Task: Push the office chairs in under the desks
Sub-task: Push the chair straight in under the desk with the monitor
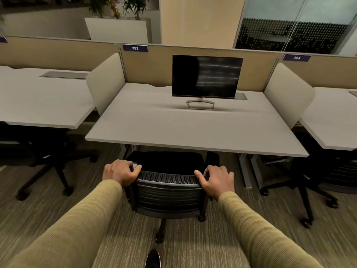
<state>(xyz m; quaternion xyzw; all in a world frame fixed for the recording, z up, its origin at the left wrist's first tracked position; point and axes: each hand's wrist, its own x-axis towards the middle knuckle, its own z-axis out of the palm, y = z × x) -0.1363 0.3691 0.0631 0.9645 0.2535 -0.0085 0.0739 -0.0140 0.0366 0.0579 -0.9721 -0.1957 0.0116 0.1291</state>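
Head view: both hands (120, 172) grip the chair's backrest (167, 187) top corners.

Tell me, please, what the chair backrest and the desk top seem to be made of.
Chair backrest: apparently black matte plastic, a perforated band above ribbed slats. Desk top: probably laminate, judging by its smooth, pale grey, matte face and thin edge.

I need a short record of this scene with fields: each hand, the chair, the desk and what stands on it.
left hand: grips top left corner of the chair backrest
right hand: grips top right corner of the backrest
chair position: faces the desk, seat front near its edge, backrest outside
on desk: one monitor, screen dark
desk label: 383
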